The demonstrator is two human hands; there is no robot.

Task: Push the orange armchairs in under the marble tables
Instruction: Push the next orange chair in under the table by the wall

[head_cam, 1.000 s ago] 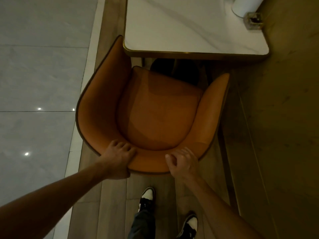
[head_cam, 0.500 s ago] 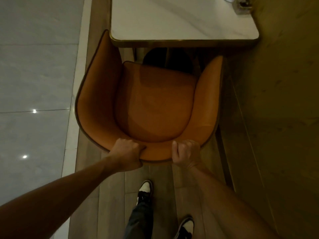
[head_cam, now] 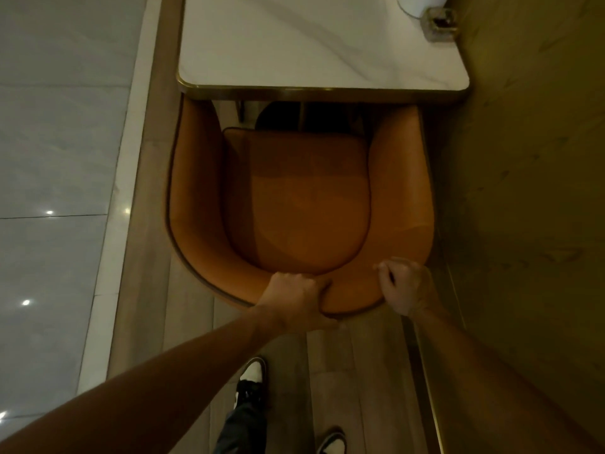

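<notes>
We look straight down on 1 orange armchair (head_cam: 299, 204) that opens toward the marble table (head_cam: 314, 44), its back curve nearest us and its 2 arm tips pointing away from our fingers, up to the table's brass-coloured edge. The chair's front-to-back line runs almost square to that edge; both arm tips reach the rim, and the seat cushion's front stays short of it, in shadow.

Our left hand (head_cam: 296, 301) is wrapped over the top of the chair back, fingers (head_cam: 302, 280) folded down on the inner face and thumb under the outer edge, clamped on the padding. Our right hand (head_cam: 404, 285) sits just to the right along the same rim, fingers curled loosely together against the back; we cannot tell whether they truly grip it or only press.

Beyond our fingers, at the table's far right corner, stand a white cylinder (head_cam: 420, 4) and a small clear box (head_cam: 440, 22). Below our wrists, 2 black-and-white shoes (head_cam: 250, 383) rest on the wooden floor (head_cam: 327, 371).
</notes>
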